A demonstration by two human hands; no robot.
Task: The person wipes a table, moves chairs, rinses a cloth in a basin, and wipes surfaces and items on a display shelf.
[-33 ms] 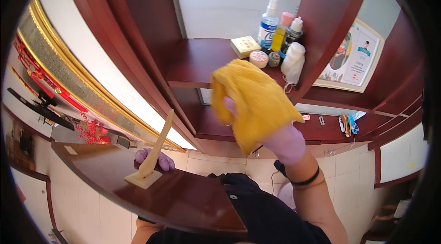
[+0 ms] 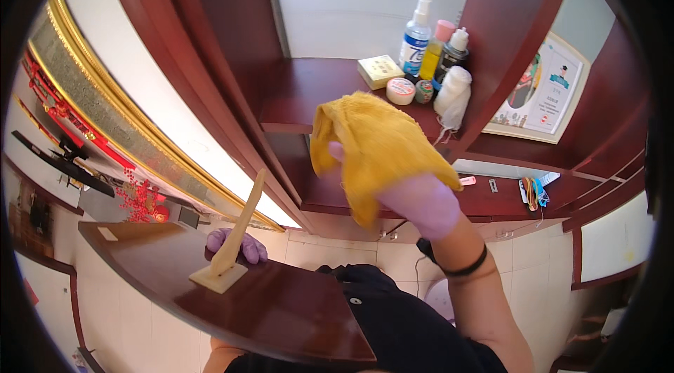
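Observation:
My right hand [image 2: 418,204], in a purple glove, is closed on a yellow cloth [image 2: 382,138], held in front of the cabinet shelf [image 2: 298,92]. The cloth drapes over most of the fingers and is slightly blurred. Lower left, my left hand [image 2: 239,245], gloved the same way, curls over the far edge of a dark glossy wooden board [image 2: 281,303] with a curved rim. On that board stands a pale tapering post on a square base [image 2: 228,261], which partly hides the left hand.
On the shelf stand a small box [image 2: 380,71], a spray bottle [image 2: 415,40], a round tub [image 2: 400,91], a yellow bottle [image 2: 433,54], a dark pump bottle [image 2: 453,54] and a white netted bundle [image 2: 453,96]. A framed picture [image 2: 551,89] leans at right. Hair ties [image 2: 533,194] lie lower.
My right hand and the yellow cloth have moved slightly left and down. The shelf items have shifted a little right in the view. My left hand stays on the board.

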